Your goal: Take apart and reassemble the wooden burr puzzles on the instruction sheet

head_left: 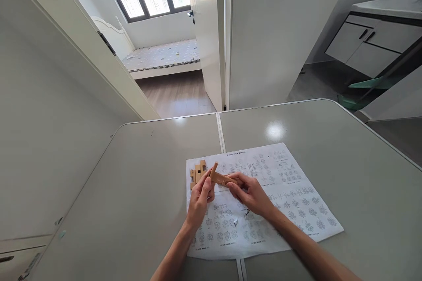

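Note:
Over a printed instruction sheet [263,237], both my hands grip wooden puzzle pieces [221,178] that meet at an angle, one bar pointing up and another running to the right. My left hand [201,195] pinches the left end, by the upright bar. Thumb and fingers of my right hand [248,191] close on the right end of the lying bar. Just left of my left hand, several notched wooden blocks [198,171] stand side by side on the sheet's upper left corner. My fingers hide part of how the held pieces join.
The sheet lies on a large grey table [148,184] with a seam down its middle. Beyond the far edge are an open door [209,39] and a bed [165,55] under a window. White cabinets [369,44] stand at the right.

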Motion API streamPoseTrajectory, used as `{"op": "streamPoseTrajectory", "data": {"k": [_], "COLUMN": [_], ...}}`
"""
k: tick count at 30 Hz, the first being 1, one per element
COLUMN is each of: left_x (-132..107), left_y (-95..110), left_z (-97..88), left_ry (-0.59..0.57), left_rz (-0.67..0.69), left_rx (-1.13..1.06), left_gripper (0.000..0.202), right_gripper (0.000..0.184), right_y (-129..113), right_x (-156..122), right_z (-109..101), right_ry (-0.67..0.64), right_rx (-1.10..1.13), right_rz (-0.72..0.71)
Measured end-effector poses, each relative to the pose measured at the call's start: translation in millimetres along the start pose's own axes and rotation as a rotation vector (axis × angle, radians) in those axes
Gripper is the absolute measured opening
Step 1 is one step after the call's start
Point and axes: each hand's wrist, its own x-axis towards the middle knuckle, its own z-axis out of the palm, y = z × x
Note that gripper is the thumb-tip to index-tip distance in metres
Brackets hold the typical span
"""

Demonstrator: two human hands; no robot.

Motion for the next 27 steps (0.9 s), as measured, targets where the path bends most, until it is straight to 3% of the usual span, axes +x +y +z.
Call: {"op": "streamPoseTrajectory", "data": {"k": [11,27], "left_x": [0.8,2.6], "left_y": [1.6,9.7], "left_z": [7.6,1.9], "left_ry": [0.022,-0.064], "left_rz": [-0.004,-0.049], "left_rx": [-0.099,-0.053], "left_gripper": [0.06,0.056], "right_gripper": [0.033,0.039], "right_y": [2.6,-0.8], "right_x": [-0.6,0.6], "right_z": [16.2,4.2], "right_ry": [0.082,0.017], "right_rx": [0.042,-0.11], "right_rz": [0.011,-0.062]}}
